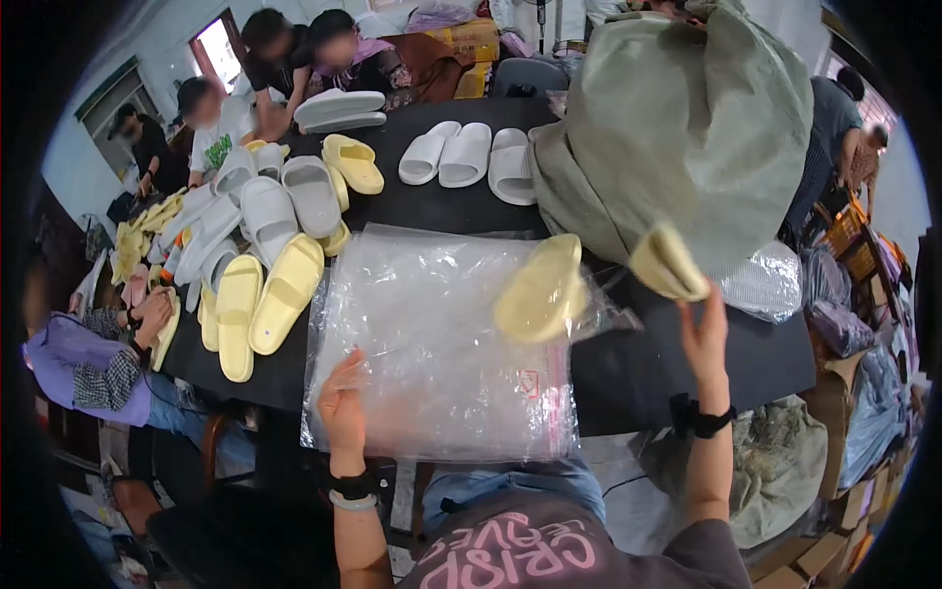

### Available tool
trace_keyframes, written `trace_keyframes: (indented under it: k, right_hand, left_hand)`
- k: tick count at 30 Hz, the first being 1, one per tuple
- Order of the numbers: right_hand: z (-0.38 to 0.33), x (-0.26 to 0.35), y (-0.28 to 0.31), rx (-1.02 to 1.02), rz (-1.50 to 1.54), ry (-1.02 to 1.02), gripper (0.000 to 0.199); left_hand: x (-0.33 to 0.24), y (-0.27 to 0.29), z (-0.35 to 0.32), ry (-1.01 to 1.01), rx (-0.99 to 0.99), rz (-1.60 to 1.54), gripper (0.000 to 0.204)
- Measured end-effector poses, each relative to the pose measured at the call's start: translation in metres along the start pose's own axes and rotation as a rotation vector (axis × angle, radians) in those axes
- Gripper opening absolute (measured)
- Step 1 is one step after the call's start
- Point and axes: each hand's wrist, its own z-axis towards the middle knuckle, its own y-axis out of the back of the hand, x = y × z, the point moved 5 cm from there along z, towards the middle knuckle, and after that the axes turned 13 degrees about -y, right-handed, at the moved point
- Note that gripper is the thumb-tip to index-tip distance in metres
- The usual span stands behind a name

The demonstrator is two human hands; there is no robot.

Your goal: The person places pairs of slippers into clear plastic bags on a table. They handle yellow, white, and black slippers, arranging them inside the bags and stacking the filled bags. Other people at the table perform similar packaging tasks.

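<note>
A pale yellow slipper (670,263), blurred by motion, is raised over the right side of the black table in my right hand (703,334), whose fingers close on its end. My left hand (343,402) rests by the left edge of a stack of clear plastic bags (432,324), its fingers stretched out, with nothing seen in them. A second yellow slipper (538,292), also somewhat blurred, is over the right part of the stack, sole side toward me; crumpled clear plastic shows beside it. Whether it touches the bags is unclear.
Grey and yellow slippers (270,211) are heaped at the left; white slippers (464,155) stand at the back. A big grey-green sack (677,137) covers the far right, with a plastic-wrapped bundle (760,283) beside it. A purple-vested person (88,358) handles a slipper at left.
</note>
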Motion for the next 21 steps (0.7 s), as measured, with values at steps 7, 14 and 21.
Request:
trace_keyframes:
  k: [7,14,21]
  right_hand:
    - [-0.023,-0.042,0.094,-0.236,0.223,-0.213,0.040]
    - [-0.030,-0.015,0.061,0.187,-0.388,-0.014,0.054]
    - [-0.044,0.043,0.015,0.316,-0.379,0.071,0.061]
  left_hand:
    - [-0.049,-0.002,0.008,-0.019,0.292,0.285,0.015]
    - [-0.043,0.016,-0.001,0.003,0.392,0.425,0.018]
    - [-0.063,0.006,0.009,-0.017,0.506,0.621,0.022]
